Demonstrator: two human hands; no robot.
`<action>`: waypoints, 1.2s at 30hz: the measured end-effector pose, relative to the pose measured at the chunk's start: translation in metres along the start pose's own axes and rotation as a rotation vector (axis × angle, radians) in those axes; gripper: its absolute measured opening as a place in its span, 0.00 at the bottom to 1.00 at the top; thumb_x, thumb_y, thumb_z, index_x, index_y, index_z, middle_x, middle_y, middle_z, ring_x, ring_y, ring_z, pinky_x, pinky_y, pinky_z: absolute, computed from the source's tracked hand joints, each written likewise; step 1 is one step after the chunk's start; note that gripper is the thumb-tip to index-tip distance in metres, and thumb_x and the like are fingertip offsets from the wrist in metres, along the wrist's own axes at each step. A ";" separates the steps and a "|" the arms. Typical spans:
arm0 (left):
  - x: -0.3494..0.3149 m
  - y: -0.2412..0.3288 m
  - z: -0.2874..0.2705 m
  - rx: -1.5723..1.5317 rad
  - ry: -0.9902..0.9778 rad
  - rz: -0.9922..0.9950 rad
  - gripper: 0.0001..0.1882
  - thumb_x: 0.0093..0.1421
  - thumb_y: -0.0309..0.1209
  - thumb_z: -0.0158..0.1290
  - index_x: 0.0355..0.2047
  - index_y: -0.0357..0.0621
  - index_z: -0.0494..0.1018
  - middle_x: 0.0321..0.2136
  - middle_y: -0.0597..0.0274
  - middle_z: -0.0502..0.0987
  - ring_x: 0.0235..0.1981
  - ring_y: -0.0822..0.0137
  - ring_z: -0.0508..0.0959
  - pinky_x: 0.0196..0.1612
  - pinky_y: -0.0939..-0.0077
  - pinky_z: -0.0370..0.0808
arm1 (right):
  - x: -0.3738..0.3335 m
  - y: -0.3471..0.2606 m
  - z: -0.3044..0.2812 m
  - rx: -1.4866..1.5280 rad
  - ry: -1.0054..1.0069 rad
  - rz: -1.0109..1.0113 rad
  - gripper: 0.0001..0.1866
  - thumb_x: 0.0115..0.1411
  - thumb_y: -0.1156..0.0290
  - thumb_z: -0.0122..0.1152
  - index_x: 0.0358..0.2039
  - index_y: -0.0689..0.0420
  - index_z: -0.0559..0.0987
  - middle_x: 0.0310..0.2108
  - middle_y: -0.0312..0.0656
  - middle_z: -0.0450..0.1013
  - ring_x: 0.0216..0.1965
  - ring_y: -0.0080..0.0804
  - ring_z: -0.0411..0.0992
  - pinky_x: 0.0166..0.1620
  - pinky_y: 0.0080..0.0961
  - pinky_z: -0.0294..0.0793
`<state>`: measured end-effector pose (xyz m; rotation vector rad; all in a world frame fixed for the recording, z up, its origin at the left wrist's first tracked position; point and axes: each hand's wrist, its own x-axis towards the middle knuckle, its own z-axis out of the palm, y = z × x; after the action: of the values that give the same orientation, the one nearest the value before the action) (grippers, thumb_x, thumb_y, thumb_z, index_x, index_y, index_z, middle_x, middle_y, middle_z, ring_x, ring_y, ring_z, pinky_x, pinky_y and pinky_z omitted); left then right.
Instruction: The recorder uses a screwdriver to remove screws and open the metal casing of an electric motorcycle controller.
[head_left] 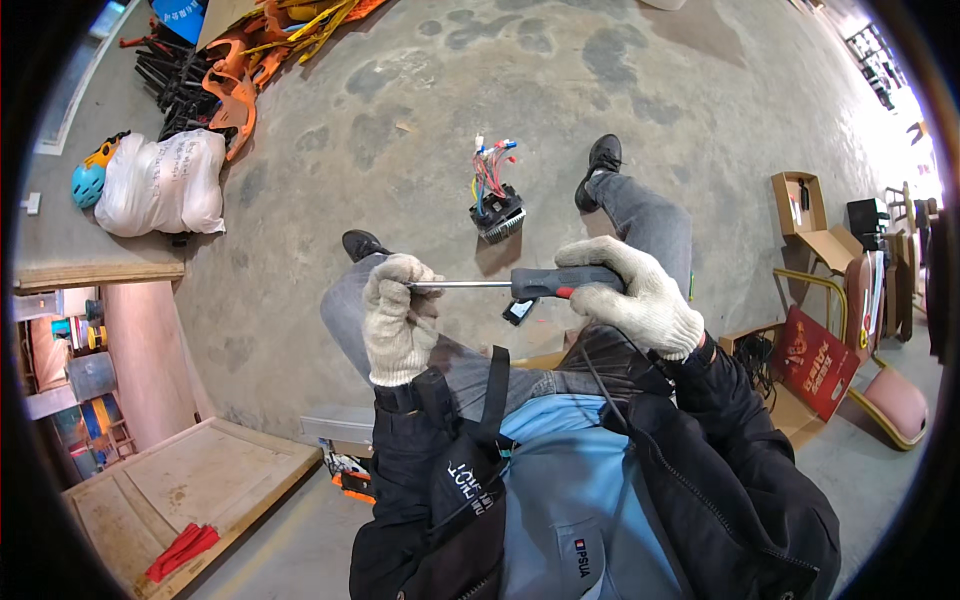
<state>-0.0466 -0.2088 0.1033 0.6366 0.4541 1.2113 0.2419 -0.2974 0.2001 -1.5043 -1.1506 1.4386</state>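
Both my hands wear white knit gloves and are raised over my knees. My right hand (632, 290) grips the dark grey and red handle of a screwdriver (545, 283), held level. Its metal shaft runs left into my left hand (398, 320), which is closed around the tip; what lies inside that fist is hidden. On the concrete floor beyond my knees sits a small black finned box (497, 215) with a bunch of red, blue and white wires standing up from it. A small dark object (519, 311) shows just below the screwdriver handle.
A full white sack (165, 182) and a blue helmet (88, 183) lie far left, with orange and black frames (215, 70) behind. Open cardboard boxes (805, 215), a red box (820, 360) and a chair (885, 330) stand right. A wooden panel (190, 490) with a red cloth lies lower left.
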 end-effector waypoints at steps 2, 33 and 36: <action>-0.002 0.001 0.006 0.079 0.018 -0.051 0.17 0.66 0.38 0.64 0.47 0.39 0.78 0.41 0.60 0.76 0.41 0.66 0.78 0.47 0.68 0.79 | 0.000 -0.006 0.001 0.066 -0.021 0.113 0.25 0.64 0.64 0.67 0.60 0.59 0.78 0.42 0.38 0.82 0.38 0.18 0.76 0.44 0.22 0.77; -0.001 0.016 0.023 -0.115 -0.040 0.029 0.15 0.62 0.34 0.68 0.42 0.38 0.80 0.38 0.62 0.70 0.38 0.66 0.71 0.42 0.68 0.72 | -0.011 -0.026 -0.001 0.118 -0.038 0.127 0.25 0.60 0.70 0.68 0.59 0.60 0.78 0.45 0.39 0.80 0.40 0.18 0.75 0.45 0.21 0.76; -0.001 0.018 0.024 -0.064 -0.048 0.041 0.15 0.63 0.34 0.68 0.42 0.37 0.80 0.38 0.61 0.70 0.38 0.65 0.72 0.42 0.68 0.72 | -0.011 -0.027 0.001 0.150 -0.016 0.119 0.25 0.58 0.74 0.66 0.57 0.63 0.78 0.41 0.39 0.81 0.32 0.16 0.73 0.36 0.18 0.74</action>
<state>-0.0446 -0.2112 0.1327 0.6212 0.3620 1.2417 0.2382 -0.2995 0.2289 -1.4792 -0.9535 1.5824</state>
